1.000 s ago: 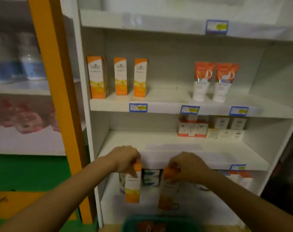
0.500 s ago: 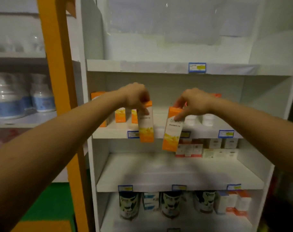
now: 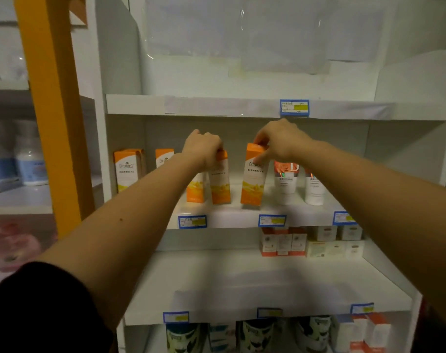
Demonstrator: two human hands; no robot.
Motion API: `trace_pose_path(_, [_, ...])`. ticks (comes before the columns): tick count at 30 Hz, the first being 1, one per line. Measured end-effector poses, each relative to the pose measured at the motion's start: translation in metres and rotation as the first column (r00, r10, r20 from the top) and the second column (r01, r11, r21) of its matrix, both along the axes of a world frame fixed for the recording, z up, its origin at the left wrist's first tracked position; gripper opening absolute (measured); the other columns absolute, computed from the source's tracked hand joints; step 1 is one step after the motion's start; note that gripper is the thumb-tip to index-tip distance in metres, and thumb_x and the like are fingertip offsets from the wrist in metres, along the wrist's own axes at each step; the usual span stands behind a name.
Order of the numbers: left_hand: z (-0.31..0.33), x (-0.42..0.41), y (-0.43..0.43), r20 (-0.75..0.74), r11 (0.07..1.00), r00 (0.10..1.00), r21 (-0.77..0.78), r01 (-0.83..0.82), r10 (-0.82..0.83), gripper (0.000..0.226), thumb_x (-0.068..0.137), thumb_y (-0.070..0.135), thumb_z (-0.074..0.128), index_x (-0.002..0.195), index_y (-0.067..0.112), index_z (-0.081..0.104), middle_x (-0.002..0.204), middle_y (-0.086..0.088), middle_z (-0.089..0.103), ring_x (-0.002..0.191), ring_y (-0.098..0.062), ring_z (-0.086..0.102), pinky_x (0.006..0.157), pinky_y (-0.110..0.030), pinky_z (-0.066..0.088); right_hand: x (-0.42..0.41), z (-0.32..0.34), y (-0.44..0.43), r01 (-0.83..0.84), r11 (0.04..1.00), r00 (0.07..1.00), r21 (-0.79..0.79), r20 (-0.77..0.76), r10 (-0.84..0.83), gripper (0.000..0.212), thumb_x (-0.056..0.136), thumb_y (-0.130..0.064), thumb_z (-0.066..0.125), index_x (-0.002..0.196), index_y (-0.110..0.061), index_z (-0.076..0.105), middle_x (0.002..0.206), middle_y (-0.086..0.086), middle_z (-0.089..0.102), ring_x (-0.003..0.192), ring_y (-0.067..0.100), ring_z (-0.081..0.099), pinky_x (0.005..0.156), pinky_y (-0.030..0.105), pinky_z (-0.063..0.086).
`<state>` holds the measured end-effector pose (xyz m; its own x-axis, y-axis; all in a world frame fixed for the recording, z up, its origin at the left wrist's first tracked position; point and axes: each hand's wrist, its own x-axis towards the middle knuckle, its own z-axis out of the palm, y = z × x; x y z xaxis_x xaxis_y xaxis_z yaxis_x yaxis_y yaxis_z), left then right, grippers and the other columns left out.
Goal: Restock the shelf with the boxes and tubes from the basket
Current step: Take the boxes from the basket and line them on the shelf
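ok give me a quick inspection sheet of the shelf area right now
surface: white shelf with blue price tags along its front edge
job's things: two orange-and-white boxes, one in each hand; left box upright, right box slightly tilted, both at the shelf board; three more matching boxes stand to the left; two tubes stand to the right
clutter: nothing seen
grippers: left hand and right hand each grip a box by its top
cables: nothing seen
surroundings: small cartons on the shelf below; orange post at left
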<state>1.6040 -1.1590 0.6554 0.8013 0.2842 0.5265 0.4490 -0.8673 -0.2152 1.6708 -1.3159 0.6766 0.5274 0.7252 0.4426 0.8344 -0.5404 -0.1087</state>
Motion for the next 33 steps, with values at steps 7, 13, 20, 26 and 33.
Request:
trace_pose_path(7, [-0.004, 0.022, 0.02, 0.009, 0.999, 0.999, -0.01, -0.047, 0.047, 0.024, 0.092, 0.017, 0.048, 0.111, 0.015, 0.062, 0.11, -0.006, 0.068, 0.104, -0.025, 0.058, 0.111, -0.04, 0.02, 0.018, -0.005, 0.022, 0.001, 1.0, 1.0, 0.029, 0.006, -0.001, 0.04, 0.079, -0.029, 0.071, 0.114, -0.011, 0.063, 0.115, 0.011, 0.065, 0.105, 0.028, 0.061, 0.095, 0.045, 0.051])
trace_pose_path(13, [-0.011, 0.03, 0.027, -0.106, 0.985, 0.988, 0.143, -0.099, 0.115, 0.04, 0.09, 0.013, 0.048, 0.13, 0.015, 0.05, 0.136, -0.01, 0.048, 0.13, -0.027, 0.037, 0.112, -0.044, 0.019, 0.027, -0.004, 0.043, 0.018, 0.999, 1.0, 0.028, -0.013, -0.018, 0.04, 0.079, -0.028, 0.072, 0.113, -0.01, 0.062, 0.115, 0.011, 0.064, 0.105, 0.028, 0.061, 0.094, 0.044, 0.051])
trace_pose_path(20, [-0.024, 0.032, 0.028, -0.041, 0.98, 0.994, 0.176, -0.095, 0.104, 0.046, 0.088, 0.012, 0.049, 0.133, 0.009, 0.041, 0.136, -0.011, 0.05, 0.133, -0.028, 0.036, 0.116, -0.043, 0.015, 0.04, -0.016, 0.058, 0.095, 0.995, 0.995, -0.03, 0.017, -0.095, 0.04, 0.082, -0.029, 0.069, 0.116, -0.01, 0.06, 0.117, 0.011, 0.062, 0.107, 0.03, 0.059, 0.088, 0.04, 0.048])
trace_pose_path(26, [-0.025, 0.03, 0.026, -0.053, 0.993, 0.995, 0.081, -0.084, 0.088, 0.051, 0.089, 0.016, 0.05, 0.138, 0.013, 0.037, 0.141, -0.009, 0.047, 0.139, -0.027, 0.029, 0.119, -0.048, 0.005, 0.048, -0.036, 0.068, 0.117, 0.993, 0.992, -0.001, 0.047, -0.117, 0.045, 0.09, -0.023, 0.057, 0.131, -0.014, 0.04, 0.126, 0.014, 0.055, 0.116, 0.032, 0.053, 0.094, 0.044, 0.045])
trace_pose_path(33, [-0.029, 0.022, 0.024, -0.059, 0.991, 0.994, 0.103, -0.082, 0.088, 0.069, 0.089, 0.017, 0.051, 0.149, 0.015, 0.016, 0.156, -0.007, 0.024, 0.145, -0.025, 0.019, 0.119, -0.047, 0.001, 0.054, -0.049, 0.062, 0.102, 0.994, 0.988, -0.025, 0.118, -0.099, 0.053, 0.092, -0.022, 0.053, 0.14, -0.013, 0.032, 0.145, 0.011, 0.038, 0.129, 0.032, 0.043, 0.101, 0.047, 0.044])
